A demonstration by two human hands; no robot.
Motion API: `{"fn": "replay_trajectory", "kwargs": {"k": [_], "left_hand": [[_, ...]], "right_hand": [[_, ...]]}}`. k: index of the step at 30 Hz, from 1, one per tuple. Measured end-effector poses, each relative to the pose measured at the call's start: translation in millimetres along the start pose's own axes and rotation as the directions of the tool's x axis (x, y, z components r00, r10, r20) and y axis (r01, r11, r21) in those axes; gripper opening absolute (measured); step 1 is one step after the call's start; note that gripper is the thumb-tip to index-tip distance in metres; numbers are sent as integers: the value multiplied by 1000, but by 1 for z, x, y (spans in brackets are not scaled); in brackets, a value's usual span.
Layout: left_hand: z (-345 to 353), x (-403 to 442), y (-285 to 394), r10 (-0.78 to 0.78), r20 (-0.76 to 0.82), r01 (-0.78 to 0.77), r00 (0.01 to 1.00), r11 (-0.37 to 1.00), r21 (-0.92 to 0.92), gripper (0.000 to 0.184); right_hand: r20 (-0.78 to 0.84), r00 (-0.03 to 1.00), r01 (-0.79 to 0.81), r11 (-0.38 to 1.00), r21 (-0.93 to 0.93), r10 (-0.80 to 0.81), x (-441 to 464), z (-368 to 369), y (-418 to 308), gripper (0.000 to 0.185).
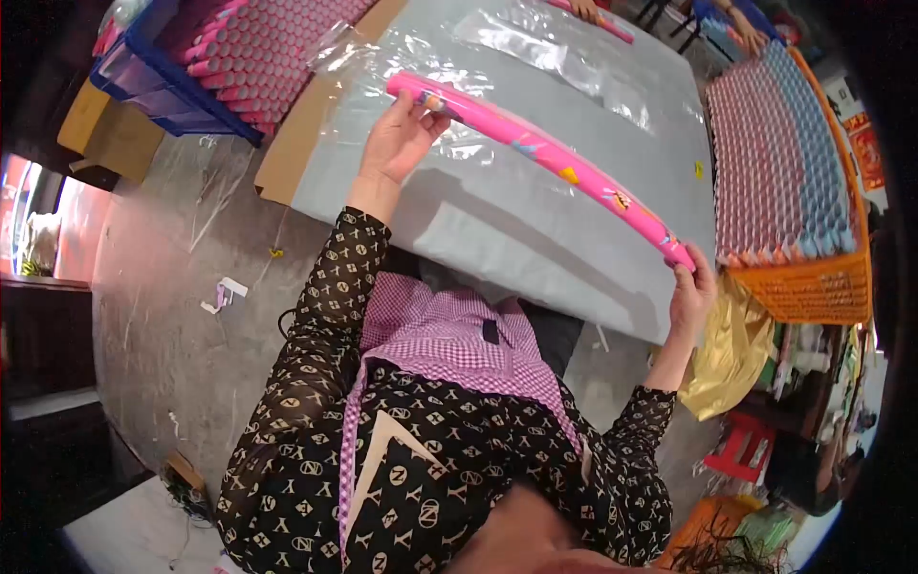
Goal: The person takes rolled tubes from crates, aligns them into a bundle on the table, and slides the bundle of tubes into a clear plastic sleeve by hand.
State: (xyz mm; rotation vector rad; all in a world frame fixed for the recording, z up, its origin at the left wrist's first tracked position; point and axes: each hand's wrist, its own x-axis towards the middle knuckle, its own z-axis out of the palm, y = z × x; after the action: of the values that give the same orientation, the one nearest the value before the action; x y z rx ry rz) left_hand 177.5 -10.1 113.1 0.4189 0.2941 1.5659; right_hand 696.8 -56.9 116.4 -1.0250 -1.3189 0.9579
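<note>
A long, bright pink tube (547,151) with colourful printed pictures is held up in both hands above the grey-covered table. My left hand (402,142) grips its far left end, thumb and fingers closed round it. At the lower right end, my right hand (692,287) pinches the tube between thumb and fingers. Under it, the grey table cover (497,215) carries the shadows of the tube and arms. Transparent plastic wrap (559,67) lies crumpled on the far part of the table, beyond the tube.
A blue crate (182,91) at the upper left holds many stacked pink tubes. On the right, an orange basket (803,287) holds pink and blue tubes. A cardboard flap (279,167) lines the table's left edge. Another person's hand (585,10) touches a pink tube at the far edge.
</note>
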Motion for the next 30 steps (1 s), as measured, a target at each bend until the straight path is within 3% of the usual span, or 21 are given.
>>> {"fn": "replay_trajectory", "kwargs": {"k": [3, 8, 10, 11, 13, 14, 16, 17, 18, 19, 20, 21, 22, 23, 24, 25, 27, 29, 30], "left_hand": [[5, -14, -12, -10, -67, 16, 998, 995, 100, 30], [-30, -37, -26, -218, 4, 211, 976, 949, 236, 26], [-46, -47, -31, -249, -81, 258, 965, 854, 452, 28], [-50, -52, -32, -282, -77, 286, 956, 848, 447, 28], [-46, -46, -41, -295, -184, 339, 938, 660, 670, 33], [-44, -47, -43, -323, -175, 353, 930, 652, 671, 33], [-38, -47, -47, -301, -173, 298, 938, 441, 847, 39], [-34, -47, -48, -294, -149, 270, 944, 429, 862, 39], [-38, -50, -53, -171, 19, 20, 985, 221, 975, 37], [-38, -50, -60, -80, 242, -244, 967, -12, 970, 34], [-30, -45, -58, -96, -2, 23, 995, 227, 974, 27], [-29, -41, -54, -185, -53, 94, 981, 218, 971, 21], [-16, -39, -52, -207, -154, 178, 966, 102, 979, 24], [-27, -39, -52, -188, -91, 110, 978, 94, 989, 19], [-10, -38, -53, -178, -143, 162, 974, 99, 982, 20], [-26, -38, -56, -131, -113, 126, 985, 93, 988, 19], [-27, -35, -55, -102, -63, 74, 993, 100, 992, 19], [-26, -32, -60, -67, -22, 30, 998, 122, 992, 20], [-24, -31, -61, -55, 14, -10, 998, 70, 998, 20]], "right_hand": [[0, 994, -111, 994, -19, 111, -19, -35, 18, 40], [7, 955, -296, 955, -33, 296, -39, -68, 42, 40], [53, 925, -359, 910, -209, 377, -39, -74, 44, 41], [57, 923, -371, 920, -123, 380, -38, -76, 50, 40], [35, 919, -378, 901, -211, 394, -18, -87, 39, 41], [44, 908, -391, 879, -275, 417, -15, -87, 36, 41], [42, 909, -382, 871, -308, 414, -5, -91, 39, 43], [65, 910, -364, 863, -352, 410, -2, -91, 38, 44], [35, 917, -360, 864, -351, 397, -3, -89, 41, 44], [68, 907, -376, 872, -312, 416, -1, -89, 49, 46], [94, 906, -374, 883, -283, 413, 10, -93, 51, 49], [84, 909, -353, 862, -363, 408, 17, -92, 47, 51], [68, 912, -337, 834, -438, 404, 19, -86, 45, 54], [71, 903, -378, 864, -333, 423, 19, -81, 45, 54], [85, 893, -417, 883, -216, 443, 23, -78, 46, 55], [54, 907, -398, 891, -216, 418, 28, -75, 42, 55], [81, 826, -542, 825, -160, 558, 33, -65, 46, 50], [80, 836, -522, 832, -186, 542, 41, -64, 48, 46], [95, 835, -513, 829, -221, 542, 42, -65, 50, 42]]}}
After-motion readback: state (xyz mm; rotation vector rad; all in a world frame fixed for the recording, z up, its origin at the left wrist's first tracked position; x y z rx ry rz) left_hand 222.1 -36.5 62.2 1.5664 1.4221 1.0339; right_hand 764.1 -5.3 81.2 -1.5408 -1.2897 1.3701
